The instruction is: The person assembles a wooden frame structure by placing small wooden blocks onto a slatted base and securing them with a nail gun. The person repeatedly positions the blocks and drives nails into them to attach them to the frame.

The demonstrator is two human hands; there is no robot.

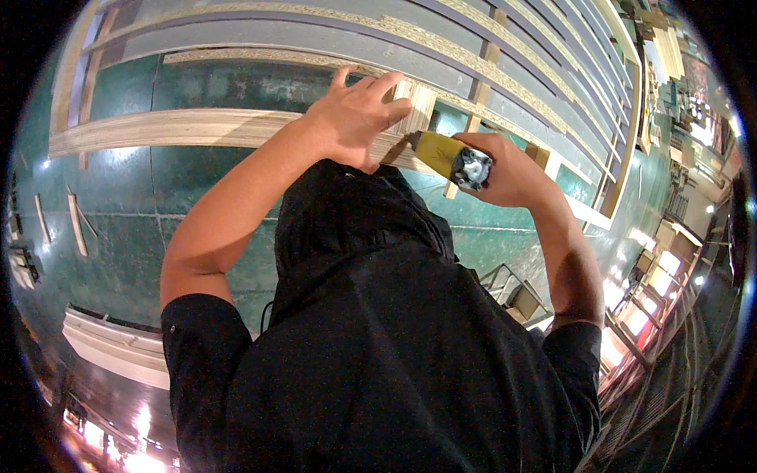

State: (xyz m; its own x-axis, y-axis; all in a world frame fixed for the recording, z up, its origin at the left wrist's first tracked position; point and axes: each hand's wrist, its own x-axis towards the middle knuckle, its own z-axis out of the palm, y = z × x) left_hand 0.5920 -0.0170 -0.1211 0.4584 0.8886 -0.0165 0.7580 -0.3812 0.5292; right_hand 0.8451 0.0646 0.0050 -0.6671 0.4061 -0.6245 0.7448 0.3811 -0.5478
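Head view: L hand point(353, 114), fingers spread apart over front rail point(173, 128) & wood block point(418, 105); R hand point(514, 172), fingers clamped on yellow tool point(438, 154), nose just R of L fingers. Beyond fingers, slatted frame point(66, 98) looks mostly assembled; block at rail, can't tell if fastened.

The light is bright but uneven. Above the black short-sleeved fabric shirt point(378, 355), the glossy green floor point(118, 189) carries white glare, and shadow darkens part of the long pale layered-wood beam point(173, 128). Right of the shirt, background lights point(650, 303) burn out. Fisheye distortion curves straight edges; the shirt's dark folds lose detail.
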